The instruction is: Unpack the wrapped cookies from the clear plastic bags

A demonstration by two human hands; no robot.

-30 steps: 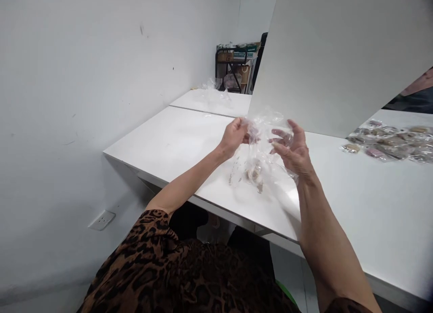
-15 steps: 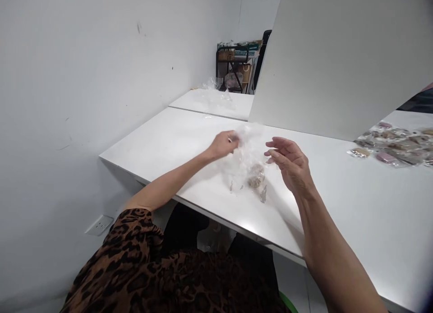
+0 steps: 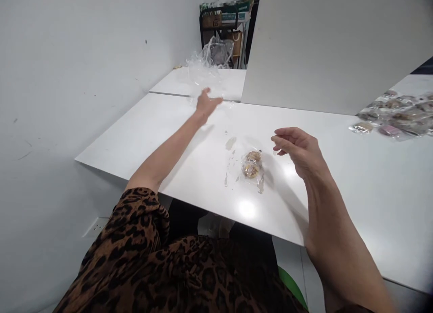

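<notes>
A white desk (image 3: 118, 141) fills most of the view. Behind it, a black rack (image 3: 201, 29) holds boxes (image 3: 211, 20) (their lettering too small to read). Wrapped packets (image 3: 402, 117), too jumbled to count, lie far right. Beyond the left hand (image 3: 207, 104), its fingers spread, is crumpled clear plastic (image 3: 203, 74). The right hand (image 3: 297, 148) hovers, thumb near fingers, contact unclear. Near it, on the desk, lies one clear packet (image 3: 252, 164) holding two round tan pieces (image 3: 251, 171).

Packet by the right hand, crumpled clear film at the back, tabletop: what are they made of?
Packet: glossy clear film, probably plastic; it glints over two round tan pieces, material unclear.
Crumpled film: thin, shiny, likely plastic; see-through with sharp creases.
Tabletop: smooth white, fairly glossy, perhaps laminate; it mirrors a bright light spot.
</notes>
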